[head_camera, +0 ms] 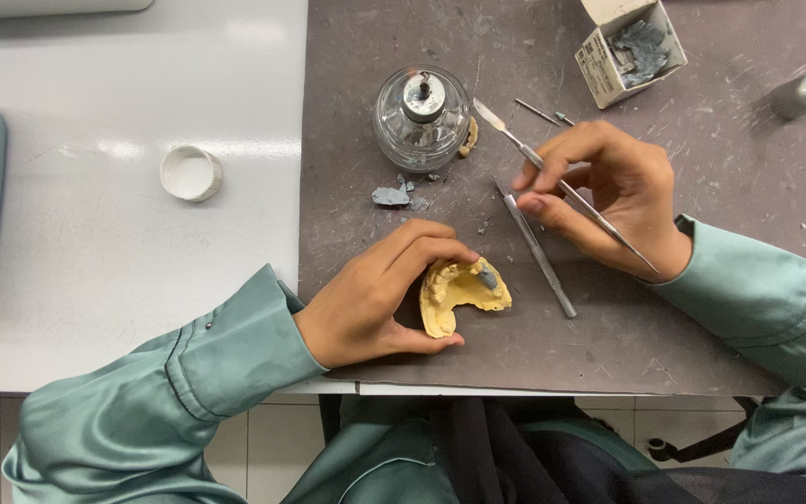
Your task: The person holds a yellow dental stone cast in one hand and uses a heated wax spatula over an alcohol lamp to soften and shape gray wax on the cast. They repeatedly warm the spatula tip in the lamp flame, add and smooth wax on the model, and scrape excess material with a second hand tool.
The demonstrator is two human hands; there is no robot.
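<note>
Left hand [375, 299] gripping yellow dental cast [459, 294], its rear hidden, right hand [608, 191] pinching thin metal instrument [562, 182]

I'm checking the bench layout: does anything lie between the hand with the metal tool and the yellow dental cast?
Yes. A second metal instrument lies flat on the grey mat between the right hand, which holds a thin spatula, and the yellow dental cast gripped by the left hand. Nothing else visible sits between them.

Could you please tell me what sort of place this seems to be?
Probably a dental lab bench: the left hand holds a yellow dental cast, the right hand a metal carving tool, beside a glass spirit lamp.
</note>
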